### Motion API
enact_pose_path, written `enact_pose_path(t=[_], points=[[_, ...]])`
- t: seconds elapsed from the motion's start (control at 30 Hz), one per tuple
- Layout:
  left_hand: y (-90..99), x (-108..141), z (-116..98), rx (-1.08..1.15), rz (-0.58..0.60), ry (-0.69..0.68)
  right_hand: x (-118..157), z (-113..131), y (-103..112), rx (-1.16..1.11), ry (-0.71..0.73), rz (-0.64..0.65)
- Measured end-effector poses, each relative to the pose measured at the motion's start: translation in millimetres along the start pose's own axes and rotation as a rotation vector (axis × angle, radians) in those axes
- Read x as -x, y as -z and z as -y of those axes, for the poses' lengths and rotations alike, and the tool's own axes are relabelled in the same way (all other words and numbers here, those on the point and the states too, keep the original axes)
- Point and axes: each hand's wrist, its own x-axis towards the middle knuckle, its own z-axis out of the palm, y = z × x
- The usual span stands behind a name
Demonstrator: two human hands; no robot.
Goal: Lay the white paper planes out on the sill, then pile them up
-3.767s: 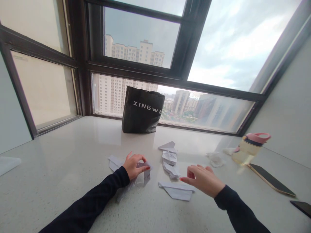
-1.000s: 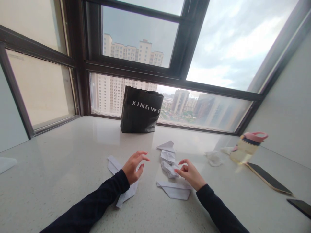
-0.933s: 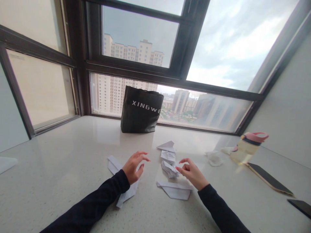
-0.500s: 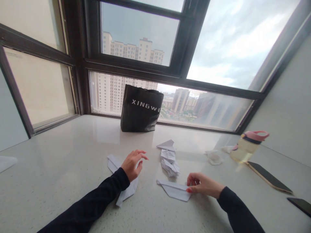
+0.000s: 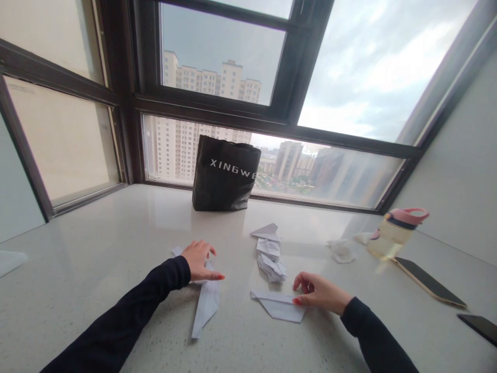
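Note:
My left hand [image 5: 199, 260] is over the folded white papers at the left, its thumb and fingers apart. Beneath it, one folded paper [image 5: 206, 305] points toward the front, and part of another shows behind the hand. My right hand [image 5: 319, 293] rests its thumb on the right end of a flat folded paper [image 5: 277, 306], with the fingers curled above the far edge; whether they grip it is unclear. Between and beyond my hands lies a row of folded white papers [image 5: 272, 265], with a pointed one [image 5: 266, 231] at its far end.
A black bag [image 5: 226, 178] stands by the window. To the right are a crumpled tissue [image 5: 342, 252], a bottle with a pink lid [image 5: 392, 238], a tablet-like device [image 5: 429, 282] and a dark phone [image 5: 479, 326]. A white sheet [image 5: 11, 261] lies far left.
My left hand has moved left and opened wider over the papers, and the paper under it has turned slightly. My right hand has shifted slightly left along its paper.

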Motion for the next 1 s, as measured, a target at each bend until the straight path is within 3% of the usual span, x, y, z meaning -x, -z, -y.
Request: enact_pose_path(t=[0.17, 0.3, 0.47, 0.8, 1.0], points=[[0.9, 3.1, -5.8, -0.067, 0.072, 0.036, 0.3, 2.6, -2.3, 0.007, -0.018, 0.019], [-1.3, 2.1, -9.2, -0.085, 0.066, 0.027, 1.0, 5.9, -1.3, 0.010, -0.017, 0.043], [-1.3, -3.5, -8.7, -0.064, 0.084, 0.041, 4.8, 4.2, -1.0, 0.007, 0.066, 0.063], [-9.6, -4.1, -2.4, -0.018, -0.011, 0.026, 1.3, 3.7, -3.7, 0.089, 0.070, -0.046], [-18.0, -3.7, -1.9, 0.041, 0.040, -0.029, -1.1, 7.6, -2.0, 0.095, 0.057, -0.078]])
